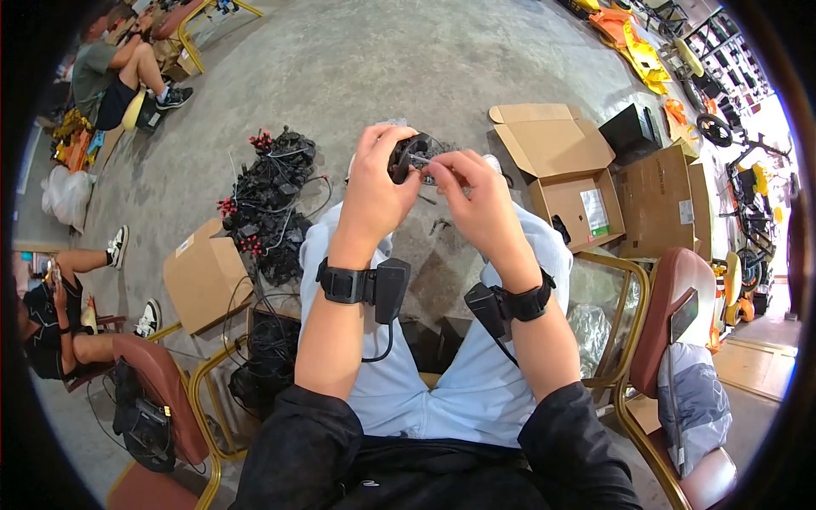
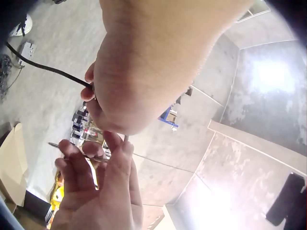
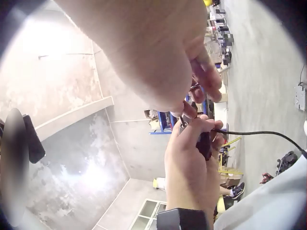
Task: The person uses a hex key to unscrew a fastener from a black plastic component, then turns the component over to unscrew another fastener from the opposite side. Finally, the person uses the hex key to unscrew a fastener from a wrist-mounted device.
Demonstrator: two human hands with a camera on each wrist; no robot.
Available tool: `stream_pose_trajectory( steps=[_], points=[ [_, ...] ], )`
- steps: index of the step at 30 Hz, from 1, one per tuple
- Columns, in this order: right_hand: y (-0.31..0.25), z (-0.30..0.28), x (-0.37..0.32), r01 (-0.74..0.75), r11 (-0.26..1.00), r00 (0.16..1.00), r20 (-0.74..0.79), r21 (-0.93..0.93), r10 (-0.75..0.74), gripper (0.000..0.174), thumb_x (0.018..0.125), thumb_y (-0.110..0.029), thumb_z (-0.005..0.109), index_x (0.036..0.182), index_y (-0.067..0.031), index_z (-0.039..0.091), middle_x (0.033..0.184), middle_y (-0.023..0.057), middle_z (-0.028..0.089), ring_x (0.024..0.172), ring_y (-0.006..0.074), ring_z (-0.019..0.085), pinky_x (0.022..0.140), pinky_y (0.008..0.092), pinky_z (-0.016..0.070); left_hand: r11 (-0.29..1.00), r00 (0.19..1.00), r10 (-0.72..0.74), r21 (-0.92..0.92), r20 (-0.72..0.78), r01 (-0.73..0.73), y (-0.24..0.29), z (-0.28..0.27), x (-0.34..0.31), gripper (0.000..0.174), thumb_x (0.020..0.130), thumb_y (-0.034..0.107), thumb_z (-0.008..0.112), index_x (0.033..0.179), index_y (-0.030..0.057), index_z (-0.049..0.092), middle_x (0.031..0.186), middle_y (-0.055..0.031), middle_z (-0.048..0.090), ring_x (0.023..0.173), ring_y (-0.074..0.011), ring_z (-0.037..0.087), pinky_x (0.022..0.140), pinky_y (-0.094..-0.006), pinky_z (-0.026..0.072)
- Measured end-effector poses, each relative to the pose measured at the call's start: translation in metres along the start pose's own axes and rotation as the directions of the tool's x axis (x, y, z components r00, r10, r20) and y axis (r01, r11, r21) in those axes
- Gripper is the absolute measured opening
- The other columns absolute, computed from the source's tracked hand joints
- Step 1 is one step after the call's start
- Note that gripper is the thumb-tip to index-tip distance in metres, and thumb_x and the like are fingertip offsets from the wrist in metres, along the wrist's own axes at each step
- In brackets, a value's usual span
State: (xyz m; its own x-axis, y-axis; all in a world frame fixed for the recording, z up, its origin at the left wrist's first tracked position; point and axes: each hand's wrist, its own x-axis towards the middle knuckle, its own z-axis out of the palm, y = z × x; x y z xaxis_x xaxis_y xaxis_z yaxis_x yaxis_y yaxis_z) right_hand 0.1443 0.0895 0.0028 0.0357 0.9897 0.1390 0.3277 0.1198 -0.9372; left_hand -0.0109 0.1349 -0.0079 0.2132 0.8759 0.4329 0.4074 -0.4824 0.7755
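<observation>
Up in front of the knees, my left hand (image 1: 372, 191) grips a small black device (image 1: 399, 163), its fingers curled round the casing. A black cable (image 3: 259, 133) runs out of that hand in both wrist views. Close against it, my right hand (image 1: 480, 200) pinches a thin metal tool (image 2: 53, 145) between thumb and fingers. One pointed end sticks out past the right fingers in the left wrist view. In the head view a thin metal piece spans from the right fingertips to the device. The left hand covers much of the device, so its exact kind is hidden.
On the floor to the left lies a pile of black cabled parts (image 1: 276, 183) with red connectors. Open cardboard boxes (image 1: 552, 140) stand to the right, another cardboard box (image 1: 204, 276) to the left. Chairs (image 1: 676, 314) flank the legs, and two people sit at the far left.
</observation>
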Motion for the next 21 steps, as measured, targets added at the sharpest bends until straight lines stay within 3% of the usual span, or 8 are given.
stream_pose_trajectory(
  steps=[2, 6, 7, 8, 9, 11, 18, 21],
  points=[
    [0.0, 0.0, 0.0, 0.298, 0.916, 0.943, -0.068, -0.268, -0.326, 0.015, 0.096, -0.013, 0.062, 0.102, -0.0011, 0.068, 0.083, 0.0114, 0.064, 0.075, 0.0199, 0.065, 0.068, 0.0332, 0.0497, 1.0, 1.0, 0.002, 0.007, 0.004, -0.002, -0.001, 0.0, 0.0, 0.041, 0.076, -0.002, 0.069, 0.115, 0.0036, 0.062, 0.118, -0.0164, 0.057, 0.105, -0.0372, 0.063, 0.089, -0.0405, 0.052],
    [0.003, 0.001, 0.003, 0.414, 0.835, 0.875, -0.094, -0.363, -0.475, 0.016, 0.097, -0.014, 0.06, 0.101, 0.0002, 0.068, 0.076, 0.0101, 0.062, 0.07, 0.0188, 0.064, 0.064, 0.0329, 0.0494, 1.0, 1.0, -0.002, -0.004, 0.001, 0.002, -0.002, 0.001, -0.001, 0.041, 0.076, -0.002, 0.069, 0.116, 0.0037, 0.061, 0.118, -0.0167, 0.057, 0.103, -0.0372, 0.063, 0.088, -0.0405, 0.0523],
    [0.0, 0.001, 0.001, 0.171, 0.973, 0.981, -0.067, -0.155, -0.183, 0.018, 0.098, -0.015, 0.059, 0.101, 0.0006, 0.067, 0.073, 0.0093, 0.061, 0.067, 0.018, 0.063, 0.062, 0.0325, 0.0492, 1.0, 1.0, -0.011, 0.003, 0.013, 0.011, 0.0, 0.001, -0.001, 0.041, 0.076, -0.002, 0.069, 0.116, 0.0037, 0.061, 0.118, -0.0167, 0.057, 0.103, -0.0372, 0.063, 0.088, -0.0405, 0.0525],
    [-0.004, 0.0, 0.0, -0.116, 0.992, 0.993, 0.025, 0.043, 0.115, 0.019, 0.099, -0.015, 0.058, 0.102, 0.001, 0.066, 0.069, 0.0084, 0.059, 0.065, 0.0173, 0.062, 0.061, 0.0322, 0.049, 1.0, 0.999, -0.02, 0.011, 0.025, 0.02, 0.001, 0.001, -0.001, 0.041, 0.076, -0.002, 0.068, 0.116, 0.0037, 0.061, 0.118, -0.0168, 0.057, 0.103, -0.0372, 0.063, 0.087, -0.0404, 0.0527],
    [-0.01, -0.002, 0.0, -0.116, 0.992, 0.993, 0.025, 0.042, 0.115, 0.019, 0.099, -0.015, 0.058, 0.102, 0.001, 0.066, 0.069, 0.0084, 0.059, 0.065, 0.0173, 0.062, 0.061, 0.0322, 0.049, 1.0, 0.999, -0.02, 0.01, 0.026, 0.02, 0.002, 0.001, -0.001, 0.041, 0.076, -0.002, 0.068, 0.116, 0.0037, 0.061, 0.118, -0.0168, 0.057, 0.103, -0.0372, 0.063, 0.087, -0.0404, 0.0527],
    [-0.019, -0.009, 0.001, -0.388, 0.896, 0.92, 0.152, 0.215, 0.361, 0.021, 0.1, -0.017, 0.057, 0.101, 0.0019, 0.066, 0.066, 0.0077, 0.058, 0.061, 0.0148, 0.059, 0.058, 0.0309, 0.0476, 0.999, 0.999, -0.041, -0.004, 0.032, 0.041, 0.002, 0.001, -0.001, 0.041, 0.077, -0.002, 0.068, 0.116, 0.0035, 0.061, 0.119, -0.0166, 0.057, 0.103, -0.037, 0.063, 0.087, -0.0402, 0.0529],
    [-0.003, -0.002, 0.001, -0.137, 0.988, 0.99, 0.031, 0.064, 0.136, 0.019, 0.099, -0.017, 0.058, 0.1, 0.0004, 0.067, 0.07, 0.0103, 0.06, 0.062, 0.016, 0.058, 0.059, 0.0342, 0.0465, 1.0, 1.0, -0.019, -0.021, 0.007, 0.019, 0.0, 0.002, -0.001, 0.042, 0.076, -0.004, 0.067, 0.117, 0.0039, 0.062, 0.115, -0.0147, 0.059, 0.105, -0.0319, 0.061, 0.091, -0.037, 0.0505],
    [-0.004, -0.003, 0.001, -0.014, 1.0, 1.0, -0.003, -0.013, 0.014, 0.016, 0.098, -0.015, 0.06, 0.101, -0.0008, 0.067, 0.079, 0.0123, 0.062, 0.069, 0.0236, 0.061, 0.064, 0.0363, 0.0482, 0.999, 1.0, -0.028, -0.042, 0.006, 0.028, 0.003, 0.002, 0.0, 0.042, 0.076, -0.004, 0.067, 0.117, 0.004, 0.062, 0.115, -0.0147, 0.059, 0.105, -0.0321, 0.062, 0.091, -0.037, 0.0504]
  ],
)
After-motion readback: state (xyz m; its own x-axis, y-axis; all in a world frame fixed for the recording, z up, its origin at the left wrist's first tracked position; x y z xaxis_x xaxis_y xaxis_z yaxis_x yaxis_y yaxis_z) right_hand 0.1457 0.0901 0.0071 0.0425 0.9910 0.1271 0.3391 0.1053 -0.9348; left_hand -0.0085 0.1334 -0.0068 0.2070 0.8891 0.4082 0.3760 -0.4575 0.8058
